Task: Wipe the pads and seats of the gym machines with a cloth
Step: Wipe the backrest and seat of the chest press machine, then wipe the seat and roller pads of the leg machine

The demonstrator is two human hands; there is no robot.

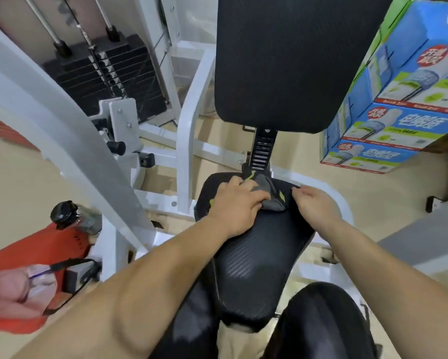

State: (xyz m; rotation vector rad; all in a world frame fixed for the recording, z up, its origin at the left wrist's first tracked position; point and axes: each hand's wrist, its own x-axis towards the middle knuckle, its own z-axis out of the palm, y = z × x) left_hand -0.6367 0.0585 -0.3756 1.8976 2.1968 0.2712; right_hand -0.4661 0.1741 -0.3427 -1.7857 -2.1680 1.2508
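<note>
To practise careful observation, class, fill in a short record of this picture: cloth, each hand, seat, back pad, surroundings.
cloth: grey with green trim, bunched at the rear of the seat
left hand: grips the cloth on the seat
right hand: fingers curled at the seat's right rear edge; hold unclear
seat: black, ribbed
back pad: black, upright behind the seat
surroundings: weight stack left, stacked boxes right

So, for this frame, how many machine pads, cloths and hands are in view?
Pads: 2, the seat and the back pad
Cloths: 1, the grey cloth
Hands: 2, left hand and right hand
Total: 5
</note>
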